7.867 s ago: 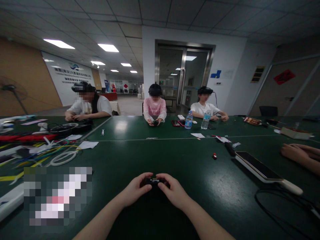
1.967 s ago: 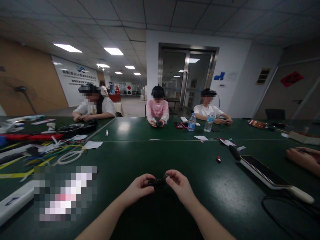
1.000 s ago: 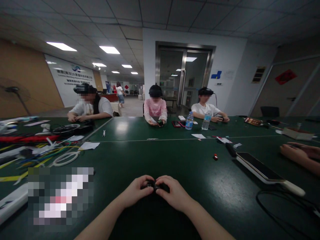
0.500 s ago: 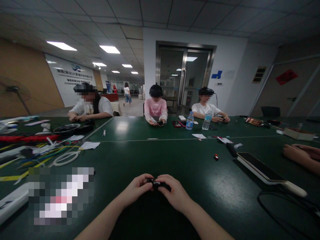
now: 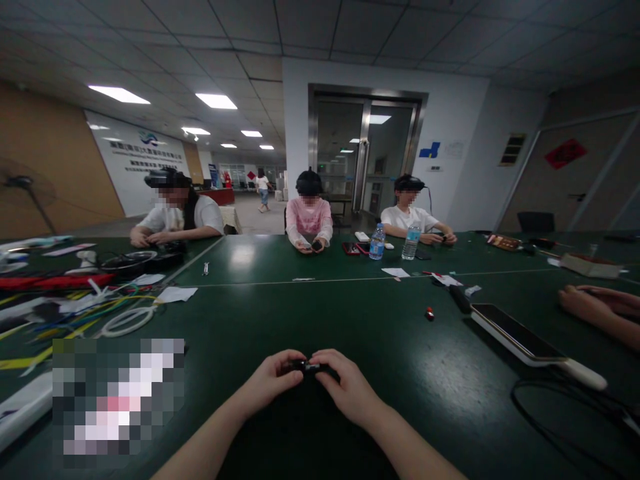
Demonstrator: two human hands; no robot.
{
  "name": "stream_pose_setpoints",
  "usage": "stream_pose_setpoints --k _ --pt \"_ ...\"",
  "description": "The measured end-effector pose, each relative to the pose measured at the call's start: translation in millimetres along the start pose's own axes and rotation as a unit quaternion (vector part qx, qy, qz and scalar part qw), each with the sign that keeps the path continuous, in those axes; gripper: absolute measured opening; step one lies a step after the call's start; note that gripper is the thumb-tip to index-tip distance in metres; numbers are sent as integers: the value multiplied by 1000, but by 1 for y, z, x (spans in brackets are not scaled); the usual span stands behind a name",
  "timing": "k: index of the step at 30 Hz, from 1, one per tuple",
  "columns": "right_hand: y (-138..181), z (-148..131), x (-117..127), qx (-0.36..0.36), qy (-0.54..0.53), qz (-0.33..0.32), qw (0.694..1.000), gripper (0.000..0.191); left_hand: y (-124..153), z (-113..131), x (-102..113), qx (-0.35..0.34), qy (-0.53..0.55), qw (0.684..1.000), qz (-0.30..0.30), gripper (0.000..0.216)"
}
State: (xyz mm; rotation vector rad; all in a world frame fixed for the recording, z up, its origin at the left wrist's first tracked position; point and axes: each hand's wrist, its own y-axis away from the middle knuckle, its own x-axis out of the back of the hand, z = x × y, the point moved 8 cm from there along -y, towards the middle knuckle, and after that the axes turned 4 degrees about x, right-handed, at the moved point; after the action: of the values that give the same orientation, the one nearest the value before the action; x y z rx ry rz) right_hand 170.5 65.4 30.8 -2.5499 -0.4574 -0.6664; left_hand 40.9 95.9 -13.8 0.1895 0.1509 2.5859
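Over the near counter (image 5: 240, 323), the left hand (image 5: 270, 381) and right hand (image 5: 347, 385) pinch opposite ends of a small black object (image 5: 313, 367) between thumbs and fingers; likely for steadiness.

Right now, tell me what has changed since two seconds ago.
The right hand has closed in on the left hand; both now hold small dark parts close together. In the background, a walking person has moved rightward. The water bottles and red-topped item stayed put.
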Motion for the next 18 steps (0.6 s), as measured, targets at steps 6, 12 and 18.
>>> stream_pose_setpoints --k 6,12,18 --pt "1 -1 1 -20 9 -6 1000 33 1 4 -1 -10 18 1000 -4 35" --pt "0 0 -3 -16 6 -25 1000 29 2 4 -2 -10 6 1000 0 33" --pt "0 0 -2 -16 -3 -24 1000 29 2 6 -3 -10 5 1000 5 37"
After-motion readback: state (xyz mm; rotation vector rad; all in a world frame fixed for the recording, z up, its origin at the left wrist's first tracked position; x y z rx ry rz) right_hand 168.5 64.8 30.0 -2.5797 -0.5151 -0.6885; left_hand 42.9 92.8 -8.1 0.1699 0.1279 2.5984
